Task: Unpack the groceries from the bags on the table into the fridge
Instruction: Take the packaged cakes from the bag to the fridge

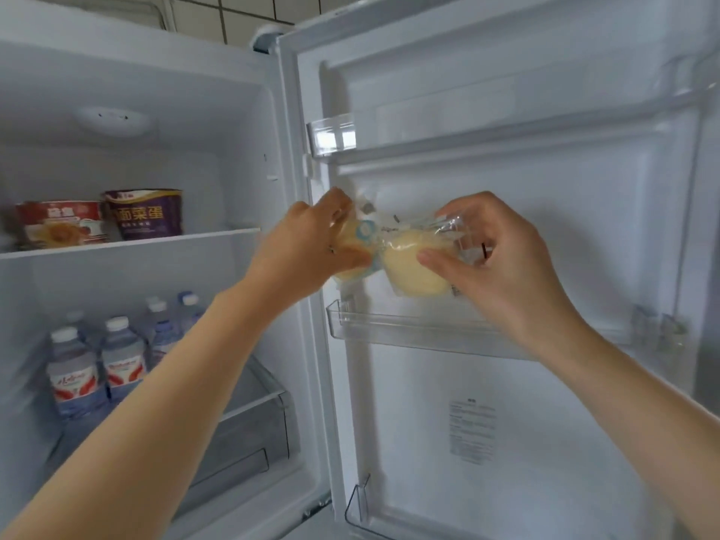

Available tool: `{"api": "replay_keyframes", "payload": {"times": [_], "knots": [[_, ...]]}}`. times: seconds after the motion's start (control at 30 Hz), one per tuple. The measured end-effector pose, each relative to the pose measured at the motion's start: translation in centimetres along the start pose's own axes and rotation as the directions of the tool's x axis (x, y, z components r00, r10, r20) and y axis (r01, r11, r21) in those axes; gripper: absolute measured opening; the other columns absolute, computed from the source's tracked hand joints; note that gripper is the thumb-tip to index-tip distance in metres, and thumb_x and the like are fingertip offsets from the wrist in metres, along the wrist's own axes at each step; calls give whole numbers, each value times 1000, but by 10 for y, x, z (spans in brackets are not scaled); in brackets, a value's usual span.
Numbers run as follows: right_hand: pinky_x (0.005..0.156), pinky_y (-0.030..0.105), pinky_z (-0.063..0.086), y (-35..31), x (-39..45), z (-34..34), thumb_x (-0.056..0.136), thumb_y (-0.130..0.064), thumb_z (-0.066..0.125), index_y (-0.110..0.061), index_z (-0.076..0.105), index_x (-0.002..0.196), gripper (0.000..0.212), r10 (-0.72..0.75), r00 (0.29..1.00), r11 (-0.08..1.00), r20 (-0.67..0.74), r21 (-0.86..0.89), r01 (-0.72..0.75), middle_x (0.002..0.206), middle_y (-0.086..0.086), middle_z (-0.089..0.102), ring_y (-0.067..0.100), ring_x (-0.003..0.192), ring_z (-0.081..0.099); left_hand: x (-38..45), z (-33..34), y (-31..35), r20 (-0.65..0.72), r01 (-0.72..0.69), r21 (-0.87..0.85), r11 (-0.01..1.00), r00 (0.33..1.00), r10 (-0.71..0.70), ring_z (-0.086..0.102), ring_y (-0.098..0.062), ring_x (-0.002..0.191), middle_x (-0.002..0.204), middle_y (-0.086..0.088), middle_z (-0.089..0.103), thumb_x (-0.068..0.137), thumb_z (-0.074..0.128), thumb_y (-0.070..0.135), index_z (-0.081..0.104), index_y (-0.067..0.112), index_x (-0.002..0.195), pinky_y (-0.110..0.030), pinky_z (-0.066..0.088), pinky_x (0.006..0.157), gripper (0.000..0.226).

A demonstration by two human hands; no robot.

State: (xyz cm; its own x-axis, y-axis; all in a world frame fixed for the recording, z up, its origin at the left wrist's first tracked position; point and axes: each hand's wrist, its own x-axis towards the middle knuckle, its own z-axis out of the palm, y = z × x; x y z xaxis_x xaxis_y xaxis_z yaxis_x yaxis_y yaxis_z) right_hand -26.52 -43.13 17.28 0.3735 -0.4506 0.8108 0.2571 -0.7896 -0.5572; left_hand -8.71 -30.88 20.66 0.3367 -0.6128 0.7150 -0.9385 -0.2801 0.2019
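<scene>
Head view looks along two bare forearms reaching into an open fridge [156, 122], whose door [506, 422] is swung out to the right. Nearest on the door, a printed label [472, 432] sits on the inner panel, and above it a clear door shelf [393, 325] juts out. Both hands are raised just above that shelf, holding a clear plastic packet [405, 263] with pale yellow pieces inside. Left hand [311, 239] grips the packet's left end, fingers curled round it; right hand [502, 263] pinches the right end between thumb and curled fingers. Higher on the door is another clear shelf end [331, 136]. Inside the cabinet, the lower level holds several water bottles [97, 364] with white caps and red-and-blue labels, standing upright in a cluster beside a clear drawer [249, 418]. Above, on a white shelf [156, 243], a red instant-noodle cup [62, 226] and a purple one [146, 218] stand side by side. White wall tiles [241, 13] show beyond the fridge top.
</scene>
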Motion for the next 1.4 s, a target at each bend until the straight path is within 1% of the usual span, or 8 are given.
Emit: {"api": "replay_keyframes", "payload": {"times": [0.23,0.4,0.57,0.77,0.93,1.1,1.23,1.4], "knots": [[49,11,46,24,10,-9,73,-21,81,-32,60,104,39,175,984,983,5,-48,-175,101,-2,64,-1,78,63,24,36,-1,221,-71,-83,994,971,88,56,-14,95,108,9,54,70,83,36,62,28,115,-38,49,85,50],[49,8,42,35,6,-17,74,-24,80,-34,53,110,46,192,981,973,-13,-128,-192,97,4,65,-3,66,60,27,48,-11,386,-161,141,977,918,96,45,-13,109,107,17,57,73,78,47,56,33,126,-32,30,94,59],[69,23,47,41,12,-15,72,-35,81,-29,58,96,34,216,973,942,86,-279,-185,99,-4,64,8,81,61,25,43,-9,395,-155,160,975,915,81,42,-11,106,105,20,57,76,76,46,44,43,132,-32,21,89,64],[78,33,51,47,22,-12,76,-37,76,-26,61,95,27,227,948,928,225,-345,-140,108,-1,59,12,78,54,17,34,-11,434,-130,118,984,898,67,39,-8,103,100,24,52,81,71,47,46,53,120,-33,24,91,47],[83,30,44,54,22,-13,77,-44,72,-33,61,94,23,228,944,884,241,-457,-97,106,-1,57,16,89,56,7,31,-10,415,-137,191,972,909,46,44,-13,118,124,15,56,85,64,49,38,47,138,-33,25,99,59],[98,33,40,52,17,-13,80,-45,67,-32,62,113,36,110,968,848,225,-529,26,116,-6,51,19,115,49,-5,23,-13,399,-102,155,983,916,32,38,-12,133,146,15,41,87,63,48,34,44,143,-30,29,106,63],[103,33,37,46,12,-14,85,-40,66,-26,46,135,56,118,971,845,209,-535,13,130,-3,54,19,123,46,-14,19,-19,363,-91,99,991,931,49,35,-9,135,145,20,40,87,62,47,36,45,141,-32,31,109,60],[101,24,32,37,6,-13,88,-32,64,-18,47,136,53,-12,982,796,190,-593,124,136,-1,51,19,127,44,-26,16,-29,273,-159,125,979,954,120,35,-5,135,144,18,42,88,63,41,44,40,138,-39,37,110,53]]}}
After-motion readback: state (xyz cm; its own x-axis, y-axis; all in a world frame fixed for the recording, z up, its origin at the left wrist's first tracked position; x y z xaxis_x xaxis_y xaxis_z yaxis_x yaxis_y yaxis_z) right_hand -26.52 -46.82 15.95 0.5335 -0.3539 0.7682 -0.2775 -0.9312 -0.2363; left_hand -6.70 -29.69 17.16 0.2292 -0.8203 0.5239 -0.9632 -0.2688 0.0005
